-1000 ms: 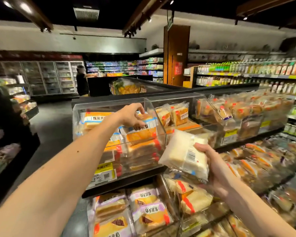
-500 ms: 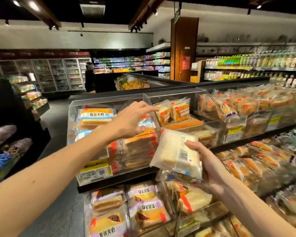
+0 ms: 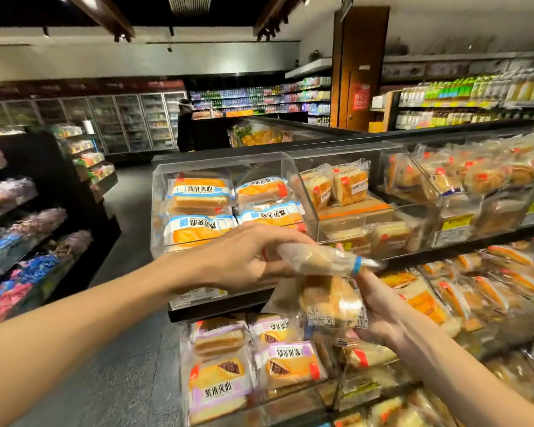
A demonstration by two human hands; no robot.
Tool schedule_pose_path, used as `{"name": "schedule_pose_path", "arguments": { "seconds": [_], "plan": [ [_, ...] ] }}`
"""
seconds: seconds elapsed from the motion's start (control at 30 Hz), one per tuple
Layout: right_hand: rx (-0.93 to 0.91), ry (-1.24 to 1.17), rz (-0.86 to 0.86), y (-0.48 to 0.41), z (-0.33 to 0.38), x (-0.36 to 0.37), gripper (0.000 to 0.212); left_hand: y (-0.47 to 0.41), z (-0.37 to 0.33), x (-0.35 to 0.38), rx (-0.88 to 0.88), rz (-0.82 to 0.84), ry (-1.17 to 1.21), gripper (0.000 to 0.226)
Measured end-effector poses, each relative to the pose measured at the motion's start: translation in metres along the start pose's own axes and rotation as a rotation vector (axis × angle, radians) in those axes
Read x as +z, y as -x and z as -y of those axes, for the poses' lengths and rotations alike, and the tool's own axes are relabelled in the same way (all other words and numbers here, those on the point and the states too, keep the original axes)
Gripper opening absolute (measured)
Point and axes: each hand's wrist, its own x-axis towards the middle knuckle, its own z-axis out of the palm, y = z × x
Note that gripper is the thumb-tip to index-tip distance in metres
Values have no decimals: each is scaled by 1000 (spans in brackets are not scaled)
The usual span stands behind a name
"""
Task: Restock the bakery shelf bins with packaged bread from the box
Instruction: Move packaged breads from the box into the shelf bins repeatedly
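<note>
Curled round the left end of the upper bread pack (image 3: 318,258), the left hand (image 3: 244,260) makes a closed grip on soft, crinkled clear film. Motion blur smears the pack, and only a blue band near its right end reads clearly. Just beneath that grip the right hand (image 3: 379,306) cups the lower bread pack (image 3: 330,303), fingers wrapped under it, a white printed label facing up over pale, spongy slices. Whether the two packs touch, blur hides. Behind and above the grip stands a clear bin (image 3: 216,166) of hard, glossy plastic with straight edges, stacked with blue-labelled packs (image 3: 201,195) that fill most of it. To the right of the grip a neighbouring bin (image 3: 346,155) holds two upright packs with open room above them. Below the grip the black shelf edge (image 3: 216,306) juts out over purple-labelled packs (image 3: 287,362). Left of the grip, grey floor (image 3: 130,365) leaves a wide aisle before dark shelving (image 3: 59,167).
</note>
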Motion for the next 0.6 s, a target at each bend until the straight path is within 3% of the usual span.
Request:
{"name": "schedule_pose_path", "arguments": {
  "seconds": [0.17, 0.27, 0.43, 0.6],
  "plan": [
    [9, 113, 7, -5, 0, 7, 43, 10, 4, 0, -254, -267, 450, 30],
    [28, 138, 23, -9, 1, 11, 42, 10, 13, 5, -540, -395, 553, 49],
    [69, 136, 117, -11, -2, 16, 31, 6, 14, 7, -786, -595, 882, 25],
    [99, 123, 127, -10, 2, 11, 33, -4, 26, -18, -1020, -709, 1123, 25]
  ]
}}
